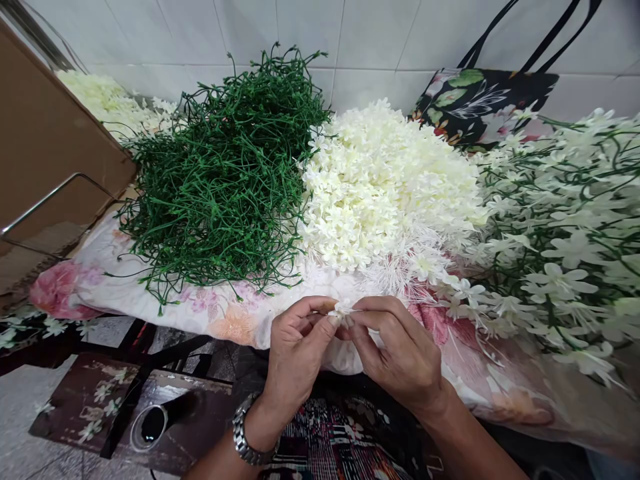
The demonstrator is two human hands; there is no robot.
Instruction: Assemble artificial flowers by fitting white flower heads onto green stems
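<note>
A small white artificial flower (342, 309) is pinched between my two hands, just above the front edge of the cloth. My left hand (303, 347), with a metal watch on its wrist, grips it between thumb and forefinger. From the other side my right hand (397, 347) closes its fingertips at the flower; fine white strands show there, partly hidden by the fingers. Beyond the hands lies a heap of cream-white artificial blossoms (370, 180), with thin white stamen strands (395, 263) at its near edge. Green plastic stems (230, 173) are piled to its left.
Finished-looking white flowers on green stems (565, 260) spread along the right. A floral bag (480, 107) leans on the tiled wall. At left stands a cardboard box (55, 127); below it, a clear cup with dark contents (150, 427). Floral cloth (200, 310) covers the work surface.
</note>
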